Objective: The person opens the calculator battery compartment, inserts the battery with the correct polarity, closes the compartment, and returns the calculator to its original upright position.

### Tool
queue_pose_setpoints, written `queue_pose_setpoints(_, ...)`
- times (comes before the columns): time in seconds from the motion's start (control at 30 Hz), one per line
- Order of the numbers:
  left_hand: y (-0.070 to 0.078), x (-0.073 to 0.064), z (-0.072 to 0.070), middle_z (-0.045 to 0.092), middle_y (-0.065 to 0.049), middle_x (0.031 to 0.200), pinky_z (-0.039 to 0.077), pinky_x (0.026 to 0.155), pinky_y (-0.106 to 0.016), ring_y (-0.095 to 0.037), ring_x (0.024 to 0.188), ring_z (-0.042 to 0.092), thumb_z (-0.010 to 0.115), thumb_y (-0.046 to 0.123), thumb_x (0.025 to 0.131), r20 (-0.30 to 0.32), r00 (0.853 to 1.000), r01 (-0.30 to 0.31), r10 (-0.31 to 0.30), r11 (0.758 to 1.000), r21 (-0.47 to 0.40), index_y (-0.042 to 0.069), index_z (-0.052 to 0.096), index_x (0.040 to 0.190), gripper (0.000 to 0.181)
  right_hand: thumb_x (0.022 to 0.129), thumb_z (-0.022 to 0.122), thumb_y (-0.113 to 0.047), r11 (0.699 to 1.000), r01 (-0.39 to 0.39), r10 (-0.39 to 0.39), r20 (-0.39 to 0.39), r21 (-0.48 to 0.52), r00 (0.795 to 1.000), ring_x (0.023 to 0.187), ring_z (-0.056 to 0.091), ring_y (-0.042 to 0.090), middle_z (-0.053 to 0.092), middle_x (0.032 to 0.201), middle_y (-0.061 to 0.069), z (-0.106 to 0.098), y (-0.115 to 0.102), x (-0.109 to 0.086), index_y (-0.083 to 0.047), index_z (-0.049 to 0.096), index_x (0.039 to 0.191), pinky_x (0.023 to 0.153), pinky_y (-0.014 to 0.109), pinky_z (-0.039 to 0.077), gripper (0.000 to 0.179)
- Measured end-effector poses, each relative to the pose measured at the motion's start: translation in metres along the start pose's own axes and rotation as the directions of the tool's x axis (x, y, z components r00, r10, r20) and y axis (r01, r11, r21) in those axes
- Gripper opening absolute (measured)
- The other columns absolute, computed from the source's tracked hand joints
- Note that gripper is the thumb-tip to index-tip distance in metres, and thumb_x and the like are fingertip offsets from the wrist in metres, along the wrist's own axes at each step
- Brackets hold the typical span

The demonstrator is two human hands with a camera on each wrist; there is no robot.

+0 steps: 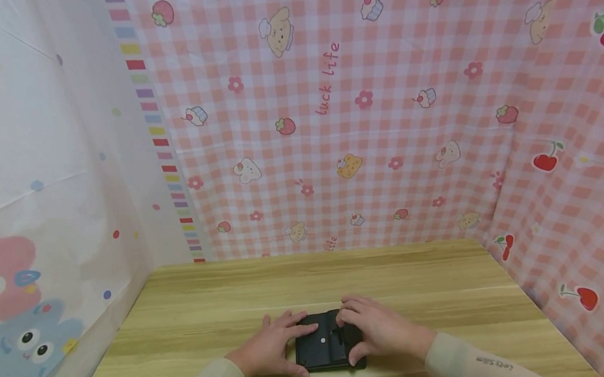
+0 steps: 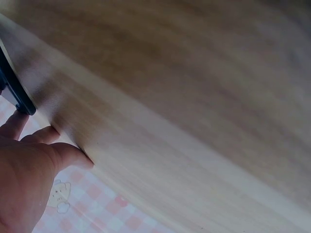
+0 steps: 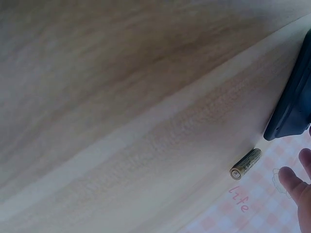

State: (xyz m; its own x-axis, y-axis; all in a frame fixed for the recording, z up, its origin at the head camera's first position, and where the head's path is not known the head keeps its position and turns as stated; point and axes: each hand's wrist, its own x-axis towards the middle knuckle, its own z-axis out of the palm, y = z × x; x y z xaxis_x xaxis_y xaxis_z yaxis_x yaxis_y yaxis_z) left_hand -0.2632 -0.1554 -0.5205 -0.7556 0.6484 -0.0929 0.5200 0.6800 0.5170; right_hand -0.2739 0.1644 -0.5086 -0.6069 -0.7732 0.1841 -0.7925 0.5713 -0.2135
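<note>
Just outside black device [image 1: 314, 352]: battery [image 3: 246, 164]

Head view evenly bright; wrist views dimmer, blurry.

- I read "luck life" on the far pink gingham cloth [image 1: 325, 135], with "life" again lower down.
- Lettering on the right sleeve [image 1: 473, 358] and battery [image 3: 246, 164] escapes me.

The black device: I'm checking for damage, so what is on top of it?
The left hand lies partly over the left side of the black device, the right hand over its right; a small white spot shows between them. The surface under both hands is covered.
</note>
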Motion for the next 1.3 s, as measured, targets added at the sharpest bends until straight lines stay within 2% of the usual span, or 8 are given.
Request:
queue_pose_setpoints(0.17, 0.0008, 0.0002, 0.0003, 0.037, -0.007, 0.174, 0.015, 0.116, -0.089, -0.050, 0.161, 0.028, 0.088, 0.062, 0.079, -0.008, 1.000, -0.006, 0.006, 1.000, 0.011, 0.040, 0.050, 0.159, 0.091, 0.096, 0.068, -0.066, 1.000, -0.016, 0.016, 0.012, 0.005, 1.000, 0.147, 0.055, 0.031, 0.066, 0.143, 0.003, -0.0009, -0.0018, 0.0011, -0.027, 0.063, 0.126, 0.117, 0.057, 0.049, 0.050)
queue_pose_setpoints(0.33, -0.0010, 0.0011, 0.0012, 0.037, -0.007, 0.174, 0.015, 0.116, -0.089, -0.050, 0.161, 0.029, 0.088, 0.063, 0.079, -0.013, 1.000, -0.013, 0.013, 1.000, 0.020, 0.041, 0.050, 0.159, 0.092, 0.103, 0.067, -0.054, 1.000, -0.027, 0.027, -0.001, 0.012, 1.000, 0.148, 0.054, 0.032, 0.067, 0.141, -0.002, 0.0009, -0.0025, 0.0015, -0.027, 0.064, 0.123, 0.119, 0.058, 0.048, 0.034)
queue_pose_setpoints(0.5, -0.0018, 0.0013, 0.0011, 0.036, -0.007, 0.175, 0.015, 0.116, -0.089, -0.050, 0.161, 0.029, 0.087, 0.063, 0.079, -0.008, 1.000, -0.019, 0.019, 1.000, 0.021, 0.041, 0.049, 0.160, 0.092, 0.102, 0.070, -0.047, 1.000, -0.008, 0.008, -0.037, -0.001, 0.999, 0.146, 0.056, 0.032, 0.069, 0.137, -0.003, 0.0025, -0.0013, 0.0007, -0.027, 0.065, 0.121, 0.118, 0.057, 0.049, 0.028)
queue_pose_setpoints(0.73, -0.0017, 0.0012, 0.0011, 0.036, -0.007, 0.175, 0.014, 0.116, -0.090, -0.050, 0.161, 0.028, 0.087, 0.063, 0.080, -0.008, 1.000, -0.016, 0.017, 1.000, 0.013, 0.040, 0.050, 0.160, 0.091, 0.098, 0.077, -0.039, 0.999, 0.044, -0.043, -0.091, 0.009, 0.995, 0.142, 0.059, 0.037, 0.072, 0.132, -0.003, 0.0006, -0.0002, -0.0001, -0.025, 0.065, 0.118, 0.115, 0.058, 0.050, 0.027)
queue_pose_setpoints(0.97, -0.0006, 0.0007, 0.0005, 0.036, -0.006, 0.175, 0.015, 0.116, -0.090, -0.050, 0.161, 0.028, 0.087, 0.063, 0.080, -0.006, 1.000, -0.013, 0.013, 1.000, 0.014, 0.040, 0.049, 0.160, 0.092, 0.095, 0.081, -0.035, 0.995, 0.098, -0.100, -0.125, -0.021, 0.987, 0.139, 0.062, 0.037, 0.074, 0.126, -0.006, -0.0006, 0.0005, 0.0006, -0.024, 0.066, 0.116, 0.113, 0.058, 0.051, 0.029)
queue_pose_setpoints(1.3, 0.0002, 0.0004, 0.0000, 0.036, -0.007, 0.175, 0.015, 0.116, -0.090, -0.051, 0.161, 0.028, 0.087, 0.062, 0.080, -0.006, 1.000, -0.019, 0.019, 1.000, 0.011, 0.038, 0.050, 0.160, 0.092, 0.097, 0.080, -0.036, 0.997, 0.070, -0.069, -0.092, 0.008, 0.993, 0.141, 0.061, 0.037, 0.073, 0.124, -0.013, -0.0001, 0.0005, -0.0001, -0.024, 0.068, 0.117, 0.114, 0.064, 0.049, 0.026)
